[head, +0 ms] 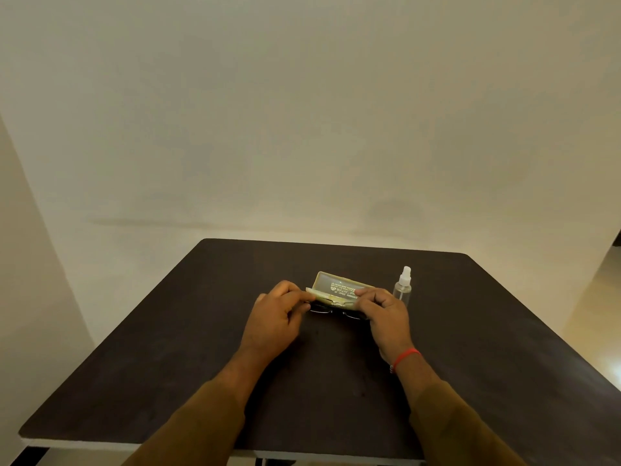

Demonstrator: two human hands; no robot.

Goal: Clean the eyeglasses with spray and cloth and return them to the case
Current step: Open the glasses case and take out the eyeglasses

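Note:
An open pale yellow-green eyeglass case [339, 284] lies at the middle of the dark table [174, 348], its lid raised and showing printed text. Just in front of it are the dark-framed eyeglasses [337, 312], low over the table and stretched between my two hands. My left hand [277, 317] pinches their left end, with its fingertips also touching the case's front edge. My right hand [383, 317], with a red thread on its wrist, grips the right end. A clear spray bottle [403, 287] with a white nozzle stands upright just right of the case. I see no cloth clearly.
The table's far edge lies close to a plain pale wall. Its near edge shows at the bottom of the view. Brown sleeves cover both of my forearms.

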